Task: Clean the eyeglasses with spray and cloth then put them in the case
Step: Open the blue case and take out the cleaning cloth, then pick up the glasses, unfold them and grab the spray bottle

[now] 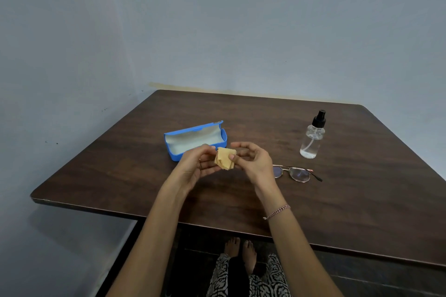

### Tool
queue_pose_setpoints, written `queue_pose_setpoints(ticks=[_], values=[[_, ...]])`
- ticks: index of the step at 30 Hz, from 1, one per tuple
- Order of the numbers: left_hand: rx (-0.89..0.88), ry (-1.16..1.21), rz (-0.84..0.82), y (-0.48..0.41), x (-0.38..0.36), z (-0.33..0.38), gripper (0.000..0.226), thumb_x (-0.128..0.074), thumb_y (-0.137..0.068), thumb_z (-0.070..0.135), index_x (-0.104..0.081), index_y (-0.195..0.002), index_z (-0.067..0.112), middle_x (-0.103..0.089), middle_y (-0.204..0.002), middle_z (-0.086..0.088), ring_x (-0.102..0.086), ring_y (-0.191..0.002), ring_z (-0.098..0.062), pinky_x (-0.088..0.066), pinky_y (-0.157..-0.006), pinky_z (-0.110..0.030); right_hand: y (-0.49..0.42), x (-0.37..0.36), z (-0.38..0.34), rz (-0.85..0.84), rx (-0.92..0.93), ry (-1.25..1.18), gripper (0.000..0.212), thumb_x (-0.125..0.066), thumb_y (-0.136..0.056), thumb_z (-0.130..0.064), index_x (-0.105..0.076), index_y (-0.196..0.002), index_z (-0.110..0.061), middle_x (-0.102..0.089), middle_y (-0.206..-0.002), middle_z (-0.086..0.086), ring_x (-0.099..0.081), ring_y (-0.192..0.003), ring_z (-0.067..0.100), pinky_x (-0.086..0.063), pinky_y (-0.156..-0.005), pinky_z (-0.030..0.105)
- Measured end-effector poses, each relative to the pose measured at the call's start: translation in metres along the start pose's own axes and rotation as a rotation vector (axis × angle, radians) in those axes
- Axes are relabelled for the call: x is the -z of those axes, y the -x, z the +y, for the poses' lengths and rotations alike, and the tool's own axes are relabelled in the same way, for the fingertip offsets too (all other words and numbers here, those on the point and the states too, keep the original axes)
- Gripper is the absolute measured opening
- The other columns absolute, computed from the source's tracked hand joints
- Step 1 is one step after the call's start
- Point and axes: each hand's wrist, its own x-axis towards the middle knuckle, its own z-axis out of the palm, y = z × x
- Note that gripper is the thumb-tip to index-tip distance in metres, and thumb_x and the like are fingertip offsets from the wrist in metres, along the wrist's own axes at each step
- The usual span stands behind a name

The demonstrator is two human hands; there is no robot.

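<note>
A small folded tan cloth is held above the table between my left hand and my right hand, fingers of both pinching its edges. Just behind my left hand the blue eyeglass case lies with its lid up and its pale lining showing; nothing is in it. The thin-framed eyeglasses rest on the table to the right of my right hand, their left lens partly hidden by that hand. A clear spray bottle with a black pump top stands upright behind the glasses.
The dark wooden table fills the middle of the view, its left and far edges close to pale blue walls. My legs and bare feet show below its near edge.
</note>
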Motion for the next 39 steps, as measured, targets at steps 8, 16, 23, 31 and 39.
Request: queue_pose_setpoints(ticks=[8,16,23,31,39], values=[[-0.168,-0.267,0.013,-0.004,0.017,-0.008,0.028,-0.072,-0.073,-0.007,-0.071,-0.095,0.01,-0.072,-0.095,-0.014,-0.069,-0.085,-0.024,-0.057,-0.078,-0.035,-0.004,-0.007,0.014,-0.103,0.018,0.2,0.029,-0.069,-0.079,-0.007,-0.071,-0.094,-0.032,-0.071,-0.103,0.005,-0.067,-0.092,0.017,-0.053,-0.088,0.039],[-0.248,-0.941,0.124,-0.01,0.013,-0.017,0.036,-0.076,-0.076,0.008,-0.07,-0.11,0.018,-0.07,-0.077,0.0,-0.064,-0.073,-0.006,-0.049,-0.077,-0.02,-0.005,-0.013,0.02,-0.201,0.117,0.809,0.035,-0.061,-0.088,-0.007,-0.061,-0.122,-0.008,-0.054,-0.125,0.003,-0.06,-0.095,0.019,-0.045,-0.088,0.023],[-0.278,-1.203,0.189,-0.013,0.013,-0.011,0.038,-0.076,-0.077,0.022,-0.068,-0.114,0.018,-0.069,-0.096,0.0,-0.06,-0.087,-0.009,-0.048,-0.08,-0.024,-0.008,-0.018,0.018,-0.202,0.159,0.932,0.036,-0.059,-0.089,-0.01,-0.058,-0.125,-0.009,-0.043,-0.12,0.004,-0.056,-0.1,0.022,-0.045,-0.091,0.027],[-0.637,-1.056,0.277,-0.012,-0.043,-0.017,0.021,-0.069,-0.083,0.021,-0.073,-0.102,0.016,-0.069,-0.097,-0.002,-0.063,-0.082,-0.013,-0.047,-0.077,-0.024,-0.003,0.028,-0.008,0.007,0.411,0.745,0.024,-0.069,-0.081,-0.009,-0.071,-0.105,-0.011,-0.054,-0.085,-0.003,-0.049,-0.062,-0.004,-0.036,-0.065,0.002],[-0.701,-1.196,0.113,-0.025,-0.107,-0.047,0.015,-0.062,-0.088,0.023,-0.072,-0.099,0.021,-0.064,-0.097,0.004,-0.056,-0.094,-0.012,-0.047,-0.078,-0.028,-0.005,0.127,-0.006,0.169,0.381,0.789,0.015,-0.069,-0.082,-0.007,-0.073,-0.096,-0.011,-0.054,-0.077,-0.01,-0.052,-0.068,0.003,-0.038,-0.066,0.001]])
